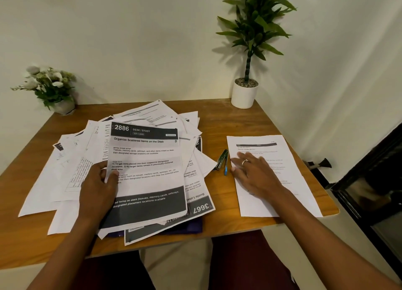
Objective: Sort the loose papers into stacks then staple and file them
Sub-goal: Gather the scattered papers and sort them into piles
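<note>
A messy heap of loose printed papers (87,159) covers the left and middle of the wooden desk (228,124). My left hand (97,187) grips the left edge of the top sheet (148,181), headed "2886 Desk / Study", thumb on its face. A separate sheet or thin stack (280,154) lies alone on the right side. My right hand (254,174) rests flat on it, fingers straight, a ring on one finger. A stapler (221,159) and a blue pen (226,165) lie between the heap and that sheet. A dark purple folder (185,228) shows under the heap's near edge.
A white pot with a tall green plant (244,94) stands at the desk's back right corner. A small pot of white flowers (51,87) sits at the back left. The desk's right edge borders a dark cabinet (369,191). My knees are under the near edge.
</note>
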The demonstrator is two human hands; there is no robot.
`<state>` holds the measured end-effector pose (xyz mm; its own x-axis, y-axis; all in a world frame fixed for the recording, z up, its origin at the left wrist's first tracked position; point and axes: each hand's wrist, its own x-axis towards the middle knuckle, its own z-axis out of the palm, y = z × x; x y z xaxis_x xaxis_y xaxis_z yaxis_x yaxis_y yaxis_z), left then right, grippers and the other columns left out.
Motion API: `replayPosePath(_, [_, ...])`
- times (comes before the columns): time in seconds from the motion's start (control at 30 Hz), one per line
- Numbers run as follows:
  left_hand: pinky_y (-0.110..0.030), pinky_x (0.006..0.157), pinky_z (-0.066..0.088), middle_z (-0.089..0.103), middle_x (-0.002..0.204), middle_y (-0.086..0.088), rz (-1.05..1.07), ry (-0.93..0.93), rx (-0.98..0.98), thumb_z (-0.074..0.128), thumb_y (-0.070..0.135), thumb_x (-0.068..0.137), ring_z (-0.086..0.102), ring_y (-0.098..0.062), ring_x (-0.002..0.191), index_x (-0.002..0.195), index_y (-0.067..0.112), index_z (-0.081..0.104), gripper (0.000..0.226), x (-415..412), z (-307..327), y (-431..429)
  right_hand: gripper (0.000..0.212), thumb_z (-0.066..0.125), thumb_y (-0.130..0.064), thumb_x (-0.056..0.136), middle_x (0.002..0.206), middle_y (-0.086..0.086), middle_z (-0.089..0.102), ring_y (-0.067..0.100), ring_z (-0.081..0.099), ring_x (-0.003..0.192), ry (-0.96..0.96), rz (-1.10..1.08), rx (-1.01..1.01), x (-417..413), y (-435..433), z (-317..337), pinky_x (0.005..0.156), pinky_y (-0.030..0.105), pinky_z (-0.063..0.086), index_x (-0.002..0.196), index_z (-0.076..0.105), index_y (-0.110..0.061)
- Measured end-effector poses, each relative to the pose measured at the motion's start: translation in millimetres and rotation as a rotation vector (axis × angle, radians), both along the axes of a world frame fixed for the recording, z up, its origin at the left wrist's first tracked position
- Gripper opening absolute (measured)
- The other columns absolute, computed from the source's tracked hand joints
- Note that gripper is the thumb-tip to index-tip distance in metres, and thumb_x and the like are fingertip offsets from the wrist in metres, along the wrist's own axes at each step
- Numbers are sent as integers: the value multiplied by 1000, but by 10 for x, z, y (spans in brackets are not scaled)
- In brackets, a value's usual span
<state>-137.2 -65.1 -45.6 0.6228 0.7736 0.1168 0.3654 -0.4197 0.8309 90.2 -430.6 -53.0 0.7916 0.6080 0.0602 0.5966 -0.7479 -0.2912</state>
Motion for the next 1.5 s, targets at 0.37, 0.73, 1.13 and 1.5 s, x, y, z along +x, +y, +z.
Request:
replayPosePath(0.37, [-31,70,49,61,140,-12,3,6,0,59,31,103,66,-34,107,140,17,50,41,4,-21,9,61,39,-64,100,167,-3,22,21,15,155,-46,75,-55,-87,353,82,122,57,-7,156,27,-43])
replayPosePath(0.73, [-41,82,53,63,137,-12,-12,-10,2,60,32,102,66,-34,109,137,16,53,39,18,9,25,53,36,-46,107,165,-7,26,20,13,156,-29,84,-29,-80,348,103,123,54,-5,158,21,-41])
replayPosePath(1.13, [-23,78,57,62,129,8,-61,-158,-200,62,27,102,65,-17,110,132,24,55,31,30,205,-115,43,57,-36,102,148,-15,46,8,45,133,173,-49,554,-474,863,559,102,27,38,145,51,-33])
replayPosePath(1.5, [-30,93,57,70,118,22,-153,-211,-271,63,21,101,69,-3,105,124,27,63,24,-13,49,-263,23,65,-24,99,102,-19,64,-2,63,82,707,-166,847,-691,1445,491,51,5,45,120,59,-22])
